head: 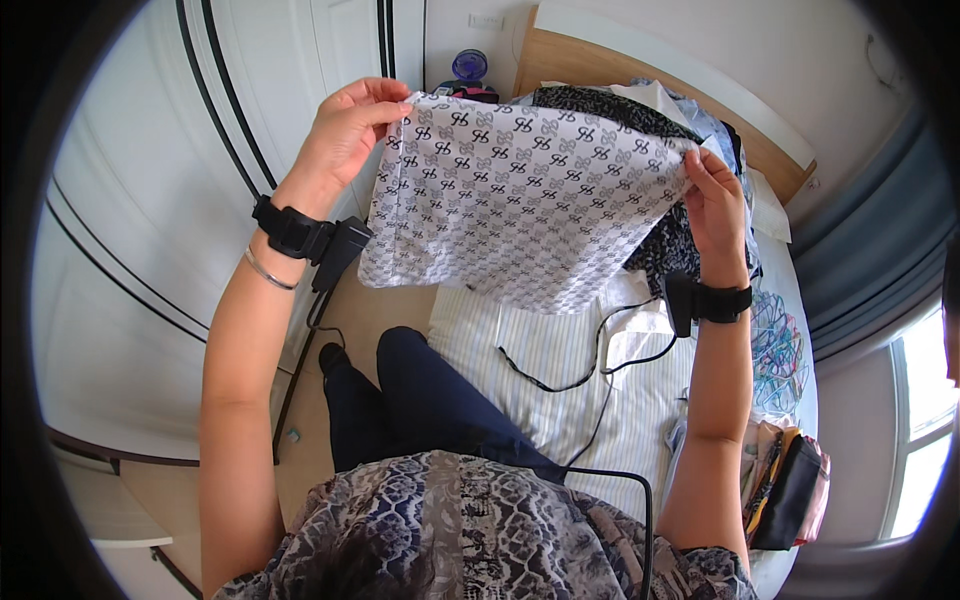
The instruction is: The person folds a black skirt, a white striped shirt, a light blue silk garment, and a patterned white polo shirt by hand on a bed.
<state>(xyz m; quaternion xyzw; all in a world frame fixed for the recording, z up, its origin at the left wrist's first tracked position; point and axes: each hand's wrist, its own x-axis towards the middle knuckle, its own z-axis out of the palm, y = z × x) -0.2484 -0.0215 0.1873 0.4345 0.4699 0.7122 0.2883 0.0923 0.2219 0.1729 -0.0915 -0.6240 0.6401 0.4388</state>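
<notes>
A white cloth (517,195) with a repeated black and grey monogram pattern hangs stretched between my two hands. My left hand (352,131) pinches its upper left corner between thumb and fingers. At the upper right corner, my right hand (712,191) grips the edge in the same way. The cloth's lower edge hangs over the striped bed sheet (465,337). What kind of garment or cover it is, I cannot tell. Behind its right side lies a black-and-white speckled fabric (664,247), partly hidden by the cloth.
More clothes (697,112) are heaped by the wooden headboard (637,71). Along the bed's right side lie a tangle of coloured hangers (776,349) and folded clothes (787,487). White wardrobe doors (135,247) stand at left. A black cable (547,386) crosses the bed.
</notes>
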